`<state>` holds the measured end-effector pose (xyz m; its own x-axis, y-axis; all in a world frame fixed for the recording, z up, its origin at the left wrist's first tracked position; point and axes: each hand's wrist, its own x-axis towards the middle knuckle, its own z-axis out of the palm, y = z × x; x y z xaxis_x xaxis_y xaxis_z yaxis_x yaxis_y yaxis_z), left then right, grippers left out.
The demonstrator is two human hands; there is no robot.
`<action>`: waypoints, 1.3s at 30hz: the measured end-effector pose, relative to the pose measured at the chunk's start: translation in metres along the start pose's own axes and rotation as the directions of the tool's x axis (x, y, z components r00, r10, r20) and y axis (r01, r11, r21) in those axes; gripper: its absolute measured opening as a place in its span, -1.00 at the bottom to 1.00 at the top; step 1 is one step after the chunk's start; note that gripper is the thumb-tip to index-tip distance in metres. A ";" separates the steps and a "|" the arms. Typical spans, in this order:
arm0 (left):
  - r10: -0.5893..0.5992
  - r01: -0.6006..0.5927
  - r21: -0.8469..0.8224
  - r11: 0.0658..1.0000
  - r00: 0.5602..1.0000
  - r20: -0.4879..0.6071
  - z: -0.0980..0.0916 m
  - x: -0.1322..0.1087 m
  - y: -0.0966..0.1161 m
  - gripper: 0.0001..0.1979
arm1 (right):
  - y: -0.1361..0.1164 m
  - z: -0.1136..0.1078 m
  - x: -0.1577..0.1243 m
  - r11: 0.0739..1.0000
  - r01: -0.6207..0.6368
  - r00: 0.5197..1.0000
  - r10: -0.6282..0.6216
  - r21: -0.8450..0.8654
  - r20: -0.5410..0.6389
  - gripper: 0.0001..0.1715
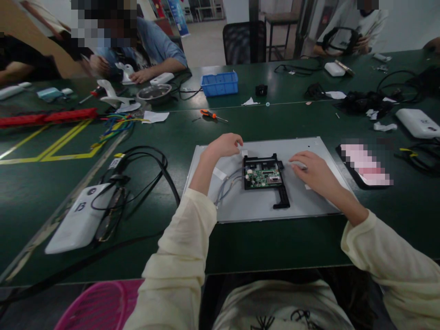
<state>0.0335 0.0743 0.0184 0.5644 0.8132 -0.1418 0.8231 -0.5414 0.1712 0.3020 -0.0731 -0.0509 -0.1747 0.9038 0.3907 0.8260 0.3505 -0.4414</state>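
A flat light-grey panel (237,208) lies on the table in front of me. On its middle sits a black plastic bracket (282,197) around a green circuit board (263,178), with grey cables (225,188) running off its left side. My left hand (225,144) hovers over the panel's far left part, fingers loosely bent and tips apart, close to a small white piece (244,153). To the right of the bracket is my right hand (314,172), its fingers curled in. Something small and greyish shows by its fingertips, too small to name.
An orange-handled screwdriver (209,114) and a blue basket (219,85) lie beyond the panel. A phone (364,167) is at right; a white power bank (80,220) with black cables (161,160) at left. Co-workers sit across the table, one near a metal bowl (154,93).
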 end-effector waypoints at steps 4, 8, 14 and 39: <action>0.025 -0.026 0.009 1.000 0.998 0.051 0.003 0.001 0.000 -0.59 | -0.021 -0.001 0.000 0.985 0.153 0.986 -0.157 0.074 0.052 -0.64; 0.026 -0.028 0.028 0.999 0.998 0.048 0.009 0.005 0.002 -0.61 | -0.038 0.001 -0.002 0.947 0.291 0.932 -0.313 0.134 0.183 -0.54; 0.037 -0.037 0.037 0.999 0.999 -0.015 0.019 0.012 0.006 -0.69 | -0.038 0.009 -0.004 0.930 0.327 0.902 -0.361 0.169 0.239 -0.52; -0.122 0.122 -0.001 0.993 0.989 -0.079 -0.006 -0.001 -0.011 -0.69 | -0.040 0.006 -0.004 0.947 0.284 0.906 -0.317 0.152 0.279 -0.52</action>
<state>0.0237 0.0806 0.0222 0.4533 0.8874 -0.0837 0.8858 -0.4380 0.1533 0.2668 -0.0894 -0.0398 -0.5697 0.7767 0.2687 0.6509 0.6260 -0.4294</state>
